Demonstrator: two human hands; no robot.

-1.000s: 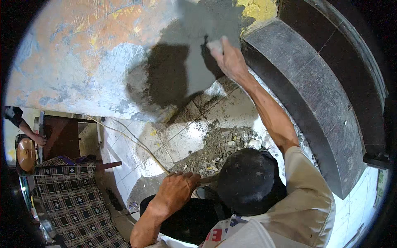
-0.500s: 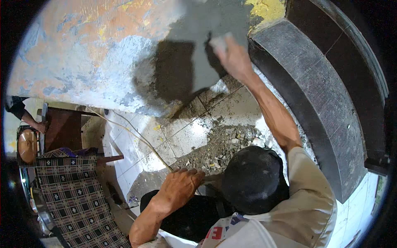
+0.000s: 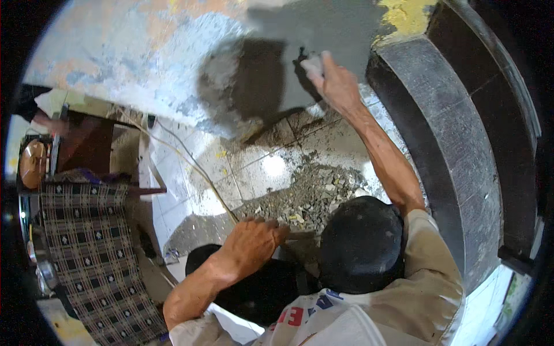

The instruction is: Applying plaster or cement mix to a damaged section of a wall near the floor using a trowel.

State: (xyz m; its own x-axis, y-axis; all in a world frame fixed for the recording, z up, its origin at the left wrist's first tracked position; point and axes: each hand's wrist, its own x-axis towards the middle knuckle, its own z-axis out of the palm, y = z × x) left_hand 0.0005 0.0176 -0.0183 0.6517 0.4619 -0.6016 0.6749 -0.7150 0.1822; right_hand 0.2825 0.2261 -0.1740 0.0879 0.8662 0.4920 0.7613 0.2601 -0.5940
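My right hand (image 3: 337, 86), arm stretched forward, grips a pale grey block (image 3: 313, 66), blurred, its exact kind unclear. It is at the lower part of a patch of wet grey plaster (image 3: 329, 29) on the wall, near the corner by the steps. My left hand (image 3: 254, 245) is closed in front of my left knee, knuckles up. What its fingers hold, if anything, is hidden. A greyish flat edge (image 3: 303, 235) shows just right of it. A dark shadow falls across the plaster between the older blue-white wall surface (image 3: 173, 63) and my right hand.
Rubble and mortar crumbs (image 3: 323, 193) lie on the white tiles (image 3: 259, 173) below the wall. Dark stone steps (image 3: 438, 104) curve along the right. A cable (image 3: 196, 164) runs across the floor. At left are a checked cloth (image 3: 86, 248) and another person's blurred hand (image 3: 55, 124).
My view has shifted, so the wall and steps sit farther right and higher. Against the wall, my right hand has moved slightly lower with the block. My left hand stays closed by my knee.
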